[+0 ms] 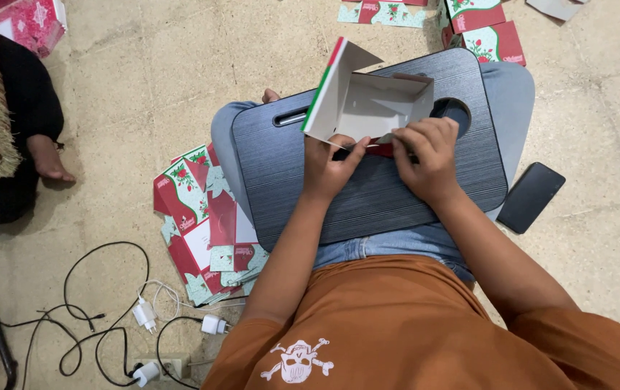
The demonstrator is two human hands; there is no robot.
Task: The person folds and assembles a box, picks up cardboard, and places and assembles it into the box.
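Note:
A half-folded cardboard box (367, 97), grey inside with red, green and white print outside, stands on a dark ribbed lap tray (461, 180) across my knees. My left hand (328, 162) grips the box's near edge at the left. Pressing down a flap at the near right edge is my right hand (429, 155). Both hands touch the same box.
A stack of flat unfolded box blanks (205, 224) lies on the floor to my left. Finished boxes (487, 32) sit beyond the tray. A black phone (530, 196) lies at my right. Chargers and cables (107, 318) spread at lower left. Another person's foot (48, 160) rests at far left.

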